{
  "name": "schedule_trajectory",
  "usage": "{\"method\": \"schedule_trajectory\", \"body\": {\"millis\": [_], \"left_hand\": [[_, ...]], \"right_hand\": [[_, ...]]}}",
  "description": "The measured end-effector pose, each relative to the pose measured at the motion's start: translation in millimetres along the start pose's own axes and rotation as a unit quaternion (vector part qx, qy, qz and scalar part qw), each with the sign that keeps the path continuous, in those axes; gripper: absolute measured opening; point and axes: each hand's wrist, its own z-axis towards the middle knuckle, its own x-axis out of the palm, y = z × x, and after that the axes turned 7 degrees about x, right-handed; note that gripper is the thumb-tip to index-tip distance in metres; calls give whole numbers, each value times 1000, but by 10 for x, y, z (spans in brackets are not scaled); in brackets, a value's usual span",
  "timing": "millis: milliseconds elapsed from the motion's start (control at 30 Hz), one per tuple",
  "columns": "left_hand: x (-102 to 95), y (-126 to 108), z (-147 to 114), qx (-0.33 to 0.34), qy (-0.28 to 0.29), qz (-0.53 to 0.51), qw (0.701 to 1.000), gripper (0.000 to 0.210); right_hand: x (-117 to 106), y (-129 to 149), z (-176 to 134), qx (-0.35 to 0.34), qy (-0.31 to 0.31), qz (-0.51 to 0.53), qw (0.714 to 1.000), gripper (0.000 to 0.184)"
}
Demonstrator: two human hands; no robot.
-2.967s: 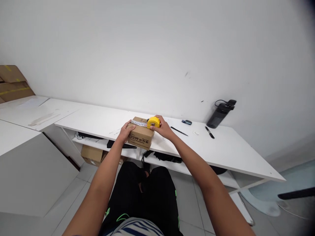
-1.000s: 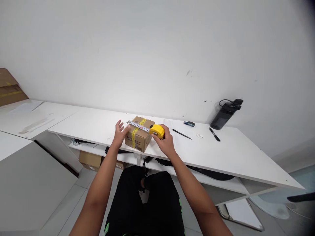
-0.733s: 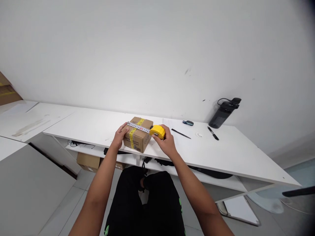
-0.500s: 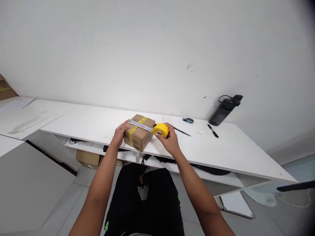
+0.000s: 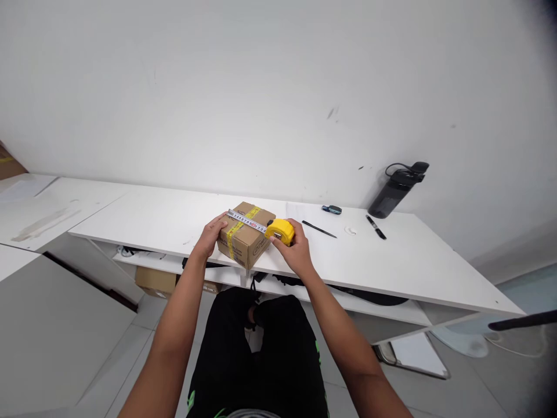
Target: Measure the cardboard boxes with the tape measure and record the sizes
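Note:
A brown cardboard box (image 5: pixel 238 251) with yellow printed tape sits at the front edge of the white shelf top. Across its upper face lies the white blade (image 5: pixel 246 221) of a tape measure, with numbers showing. My left hand (image 5: pixel 210 237) grips the box's left side, thumb on top near the blade's metal end. The yellow tape measure case (image 5: pixel 282 231) is held in my right hand (image 5: pixel 296 248), at the box's right upper edge. Fingers behind the case are partly hidden.
Right of my right hand lie a thin black pen (image 5: pixel 319 229), a dark key fob (image 5: pixel 332 209), a small white piece (image 5: pixel 350 230) and a black marker (image 5: pixel 376 227). A black bottle (image 5: pixel 394 190) stands by the wall. A lower shelf holds dark items and a cardboard box (image 5: pixel 155 281).
My right hand and the tape measure case have moved slightly left, closer to the box, and less blade shows. The box stays in place, with my left hand on it.

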Motion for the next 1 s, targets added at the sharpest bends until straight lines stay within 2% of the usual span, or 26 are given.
{"method": "schedule_trajectory", "body": {"millis": [167, 367, 433, 500, 667, 767, 867, 1000], "left_hand": [[8, -12, -2, -2, -8, -9, 1000, 63], [-2, -1, -27, 10, -4, -9, 1000, 66], [-9, 48, -102, 33, -25, -8, 999, 71], [-9, 110, -248, 36, -75, -12, 996, 78], [10, 184, -817, -58, -200, -57, 977, 72], [-6, 176, -1070, -122, -194, -107, 967, 62], [-41, 225, -1131, -138, -168, -158, 963, 49], [-93, 399, -938, -134, -197, -160, 958, 36]], "right_hand": [[102, 33, 62, 14, 0, -3, 1000, 59], [108, 53, 61, 23, 12, 21, 999, 60], [112, 63, 63, 17, 7, 58, 998, 62], [115, 82, 76, 8, -15, 95, 995, 64], [40, 145, 142, 26, -81, 144, 986, 72], [-34, 170, 172, 48, -69, 182, 980, 69], [-71, 173, 176, 65, -34, 229, 971, 67], [-98, 163, 166, 77, 0, 234, 969, 71]]}}
